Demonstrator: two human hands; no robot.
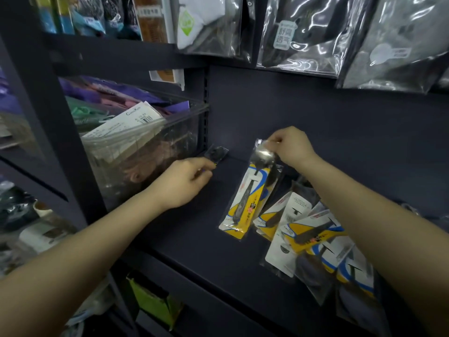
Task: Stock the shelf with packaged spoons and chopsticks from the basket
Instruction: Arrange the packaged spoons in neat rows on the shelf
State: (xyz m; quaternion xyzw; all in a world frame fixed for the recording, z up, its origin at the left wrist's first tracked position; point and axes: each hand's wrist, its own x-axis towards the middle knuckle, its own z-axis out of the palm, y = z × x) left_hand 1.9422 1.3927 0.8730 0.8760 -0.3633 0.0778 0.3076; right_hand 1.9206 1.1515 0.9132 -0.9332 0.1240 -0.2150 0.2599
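Observation:
My right hand (290, 148) pinches the top of a packaged spoon (250, 195), a clear sleeve with a yellow, white and blue card, whose lower end rests on the dark shelf (194, 227). My left hand (185, 182) grips another packaged spoon (217, 154) by its lower end, the dark bowl end pointing toward the shelf's back left corner. A loose pile of packaged spoons (313, 239) lies on the shelf under my right forearm. The basket is out of view, and I see no chopsticks.
A clear plastic bin (136, 152) full of packaged goods stands on the neighbouring shelf at the left. Shiny bags of clothing (298, 32) hang above the shelf. A dark upright post (48, 117) divides the bays. A green box (155, 300) sits below.

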